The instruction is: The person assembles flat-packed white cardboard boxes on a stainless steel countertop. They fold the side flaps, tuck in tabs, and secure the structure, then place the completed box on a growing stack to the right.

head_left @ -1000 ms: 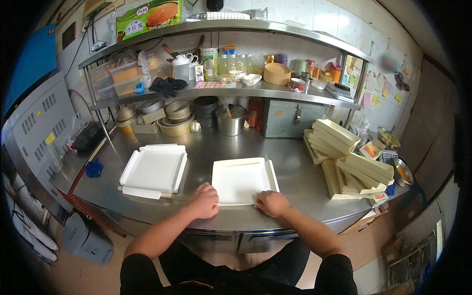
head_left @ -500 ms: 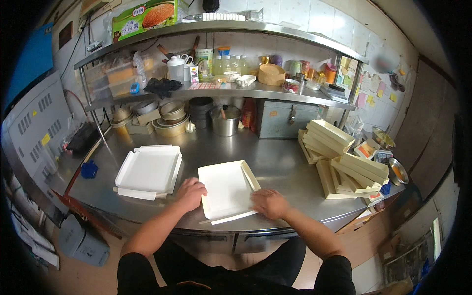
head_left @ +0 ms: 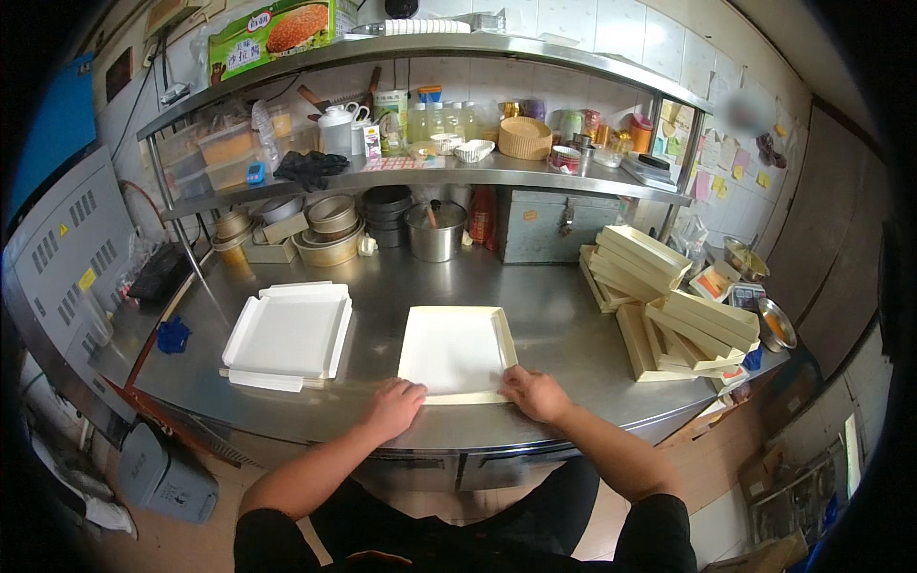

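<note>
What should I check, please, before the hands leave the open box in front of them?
1. Left hand at the box's near left corner: ok.
2. Right hand at its near right corner: ok.
3. Open box resting on the steel table: ok.
4. Box clear of the white card stack to its left: ok.
5. Near corners fully closed: cannot tell, fingers cover them.
6. Pile of cream boxes at right neatly aligned: not ok, lying askew.

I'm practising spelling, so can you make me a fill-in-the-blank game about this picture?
The left hand and the ____ hand touch the open box.
The white stack lies to the box's ____.
Of the two shelves, the woven basket sits on the ____ one.
Missing words: right; left; lower.
</note>
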`<state>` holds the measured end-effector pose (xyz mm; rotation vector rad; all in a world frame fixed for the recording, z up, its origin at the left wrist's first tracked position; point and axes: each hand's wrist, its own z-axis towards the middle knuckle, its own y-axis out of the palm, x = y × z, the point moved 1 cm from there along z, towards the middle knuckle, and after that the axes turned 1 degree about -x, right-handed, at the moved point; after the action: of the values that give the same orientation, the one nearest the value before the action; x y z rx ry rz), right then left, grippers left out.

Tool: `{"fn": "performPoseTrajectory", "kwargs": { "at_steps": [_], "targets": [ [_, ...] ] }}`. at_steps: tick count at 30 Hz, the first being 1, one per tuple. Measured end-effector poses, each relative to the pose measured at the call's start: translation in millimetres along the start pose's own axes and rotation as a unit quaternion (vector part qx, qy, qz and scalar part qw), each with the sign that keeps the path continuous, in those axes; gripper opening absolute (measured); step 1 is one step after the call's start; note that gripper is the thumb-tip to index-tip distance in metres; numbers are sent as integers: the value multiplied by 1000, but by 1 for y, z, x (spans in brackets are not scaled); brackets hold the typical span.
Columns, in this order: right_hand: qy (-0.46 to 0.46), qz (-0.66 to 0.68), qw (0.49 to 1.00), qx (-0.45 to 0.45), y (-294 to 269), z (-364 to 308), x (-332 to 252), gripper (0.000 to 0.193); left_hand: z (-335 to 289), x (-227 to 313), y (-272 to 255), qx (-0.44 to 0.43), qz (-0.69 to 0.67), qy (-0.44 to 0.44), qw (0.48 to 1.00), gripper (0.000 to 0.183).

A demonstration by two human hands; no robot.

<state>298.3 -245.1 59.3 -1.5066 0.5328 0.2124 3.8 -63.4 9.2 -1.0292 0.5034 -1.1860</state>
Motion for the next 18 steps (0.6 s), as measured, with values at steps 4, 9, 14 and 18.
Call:
{"fn": "performPoseTrajectory", "kwargs": {
  "at_steps": [4,9,14,18],
  "targets": [
    [-88,53,990,96,17,10,30,30,14,-7,4,-33,-68,-32,997,20],
    [-188,-22,970,154,27,6,32,24,17,-5,-16,21,-29,73,997,23],
    [-163,-124,966,155,28,22,26,25,28,-20,3,-72,-2,31,997,24],
    [-87,-264,951,139,28,47,3,26,41,-23,23,-39,17,-52,998,26]
  ]
}}
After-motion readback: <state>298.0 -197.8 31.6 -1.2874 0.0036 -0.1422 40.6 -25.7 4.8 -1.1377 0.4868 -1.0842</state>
